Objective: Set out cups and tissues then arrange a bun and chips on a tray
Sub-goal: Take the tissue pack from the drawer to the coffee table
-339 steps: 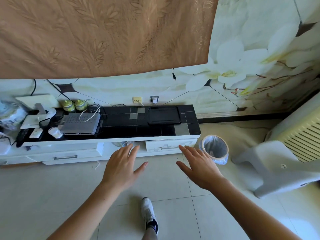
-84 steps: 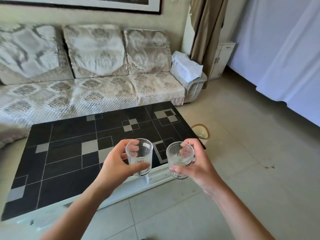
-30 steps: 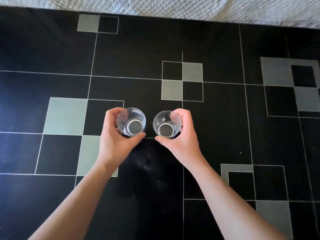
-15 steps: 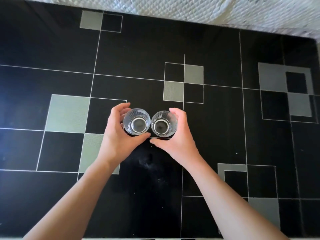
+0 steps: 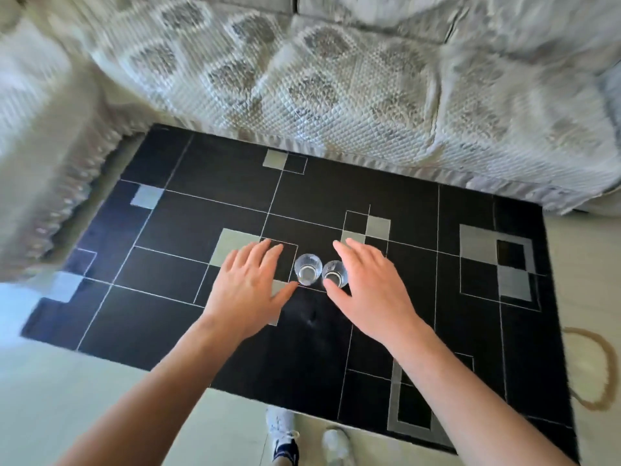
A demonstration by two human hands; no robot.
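We find the two glass cups [image 5: 321,274] standing upright, side by side, mid-way on the black table [image 5: 420,331], our left hand [image 5: 250,287] and right hand [image 5: 373,290] flat-fingered and empty beside them (tissues, bun, chips and tray unseen), so only the cup step appears done.

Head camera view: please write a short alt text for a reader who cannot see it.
Two clear glass cups, the left cup and the right cup, stand upright side by side on a black patterned coffee table. An open left hand and right hand hover on either side of them. A quilted sofa lies beyond.
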